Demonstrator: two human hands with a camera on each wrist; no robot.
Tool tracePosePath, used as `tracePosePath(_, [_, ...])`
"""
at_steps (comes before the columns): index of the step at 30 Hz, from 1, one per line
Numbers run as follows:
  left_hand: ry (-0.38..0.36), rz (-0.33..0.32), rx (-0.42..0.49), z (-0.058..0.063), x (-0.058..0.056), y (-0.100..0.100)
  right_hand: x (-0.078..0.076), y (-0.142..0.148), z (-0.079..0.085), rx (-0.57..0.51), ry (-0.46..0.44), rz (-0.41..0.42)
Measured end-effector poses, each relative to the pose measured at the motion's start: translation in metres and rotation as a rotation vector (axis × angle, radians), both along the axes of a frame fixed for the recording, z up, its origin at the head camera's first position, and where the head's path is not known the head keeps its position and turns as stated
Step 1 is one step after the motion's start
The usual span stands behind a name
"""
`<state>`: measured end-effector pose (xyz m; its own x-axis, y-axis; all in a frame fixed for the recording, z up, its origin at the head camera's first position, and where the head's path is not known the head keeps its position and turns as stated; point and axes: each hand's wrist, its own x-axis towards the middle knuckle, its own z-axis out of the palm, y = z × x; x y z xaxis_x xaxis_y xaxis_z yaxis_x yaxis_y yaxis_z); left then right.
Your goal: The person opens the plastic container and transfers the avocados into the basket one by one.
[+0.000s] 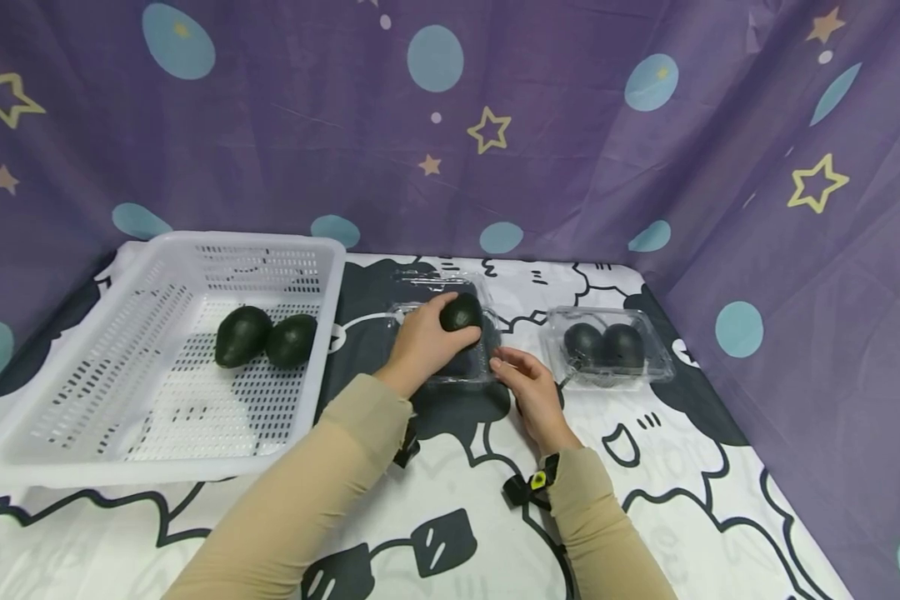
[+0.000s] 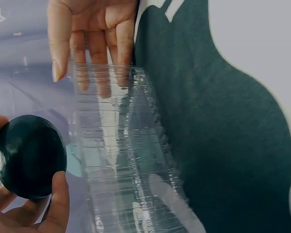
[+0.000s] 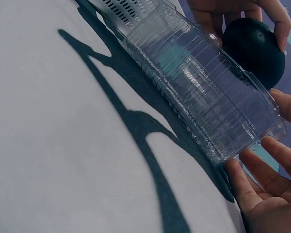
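My left hand (image 1: pixel 427 340) grips a dark green avocado (image 1: pixel 461 312) between thumb and fingers, above an opened clear plastic clamshell box (image 1: pixel 450 375). In the left wrist view the avocado (image 2: pixel 30 156) is held beside the box's ribbed wall (image 2: pixel 111 141), apart from it. At the box's right end is my right hand (image 1: pixel 528 387), its fingers loosely extended. The right wrist view shows fingertips (image 3: pixel 247 156) of that hand touching the box's end (image 3: pixel 223 145), with the avocado (image 3: pixel 254 51) over the far side.
A white perforated basket (image 1: pixel 161 467) stands at left, with two avocados (image 1: pixel 243 337) near its right wall. To the right, another clear box (image 1: pixel 656 367) contains two avocados (image 1: pixel 622 346). A purple patterned curtain (image 1: pixel 345 167) hangs behind the cloth-covered table (image 1: pixel 390 533).
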<state>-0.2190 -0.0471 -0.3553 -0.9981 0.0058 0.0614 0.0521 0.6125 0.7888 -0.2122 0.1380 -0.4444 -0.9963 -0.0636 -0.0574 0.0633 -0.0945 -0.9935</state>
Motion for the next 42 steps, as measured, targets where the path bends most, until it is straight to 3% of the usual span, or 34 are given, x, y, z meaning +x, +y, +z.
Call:
tracePosePath(22, [0.063, -0.026, 0.1, 0.034, 0.015, -0.007, 0.0, 0.0, 0.0, -0.008, -0.009, -0.005])
tracePosePath(28, [0.076, -0.007, 0.105, 0.038, 0.02, -0.01, 0.001, -0.001, 0.002, -0.017, -0.012, -0.009])
tracePosePath(42, [0.102, -0.036, 0.161, 0.053, 0.032, -0.027, 0.0, -0.002, 0.0, -0.018, -0.005, -0.019])
